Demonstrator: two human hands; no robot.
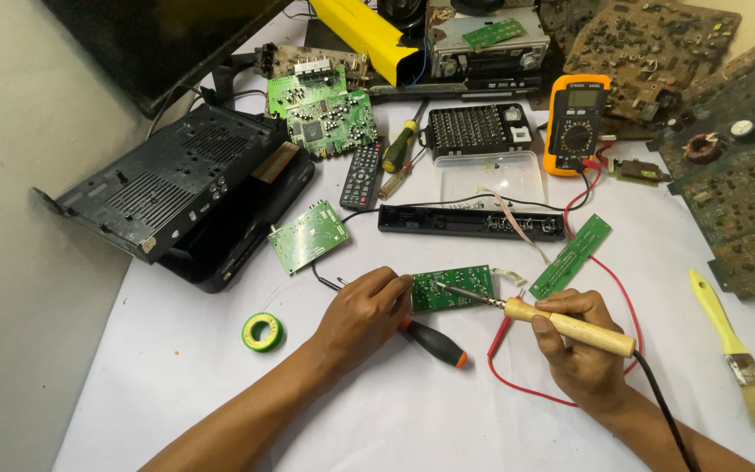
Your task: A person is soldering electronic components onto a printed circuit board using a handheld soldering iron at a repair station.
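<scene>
A small green circuit board (456,288) lies on the white sheet in front of me. My left hand (367,308) presses on its left edge, fingers curled over it. My right hand (577,348) grips a soldering iron (570,327) with a wooden handle, its metal tip resting on the board's surface. A black cord runs from the handle toward the lower right. A screwdriver with a black and orange handle (434,343) lies just below the board, partly under my left hand.
Around are a solder roll (262,332), another green board (308,236), an open black device case (176,188), a remote (362,175), a bit set (475,131), an orange multimeter (577,124) with red lead, a narrow green strip board (571,255), a brush (740,358), old boards at right.
</scene>
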